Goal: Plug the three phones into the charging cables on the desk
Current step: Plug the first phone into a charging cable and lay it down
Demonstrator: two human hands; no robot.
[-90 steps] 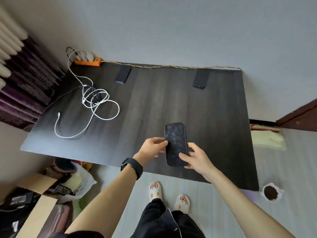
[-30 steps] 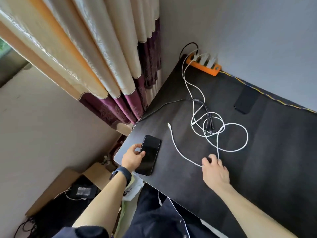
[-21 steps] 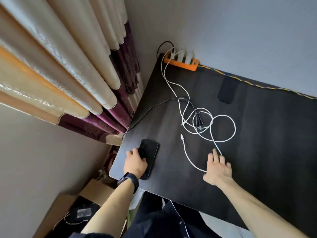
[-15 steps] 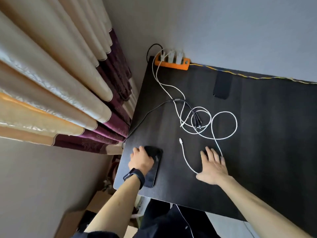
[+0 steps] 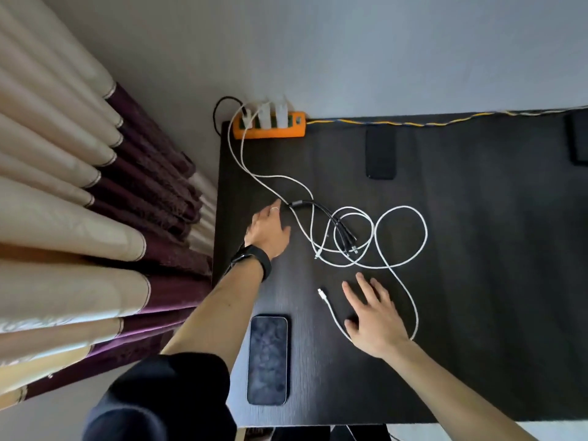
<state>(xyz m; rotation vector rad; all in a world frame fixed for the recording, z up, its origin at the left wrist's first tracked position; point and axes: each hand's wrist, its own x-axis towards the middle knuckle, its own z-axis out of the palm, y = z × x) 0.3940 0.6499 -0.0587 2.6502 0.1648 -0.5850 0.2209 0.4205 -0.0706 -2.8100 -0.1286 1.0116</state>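
A dark phone [image 5: 267,359] lies face up near the front left of the black desk [image 5: 477,297], with no hand on it. A second phone [image 5: 380,153] lies at the back, and a third phone [image 5: 578,140] shows at the right edge. White cables [image 5: 401,237] loop in the middle, tangled with a black multi-head cable [image 5: 337,224]. One white plug end [image 5: 322,293] lies free. My left hand [image 5: 268,230] reaches flat toward the black cable's junction, fingers apart, holding nothing. My right hand [image 5: 374,316] rests spread on the desk, pressing on the white cable beside the plug end.
An orange power strip [image 5: 270,128] with white chargers sits in the back left corner, and a braided yellow cord [image 5: 445,120] runs along the wall. Cream and purple curtains [image 5: 95,233] hang just left of the desk edge.
My left hand has let go of the phone at the front left and moved forward to the black cable. My right hand stayed by the white cable. The view has swung right.
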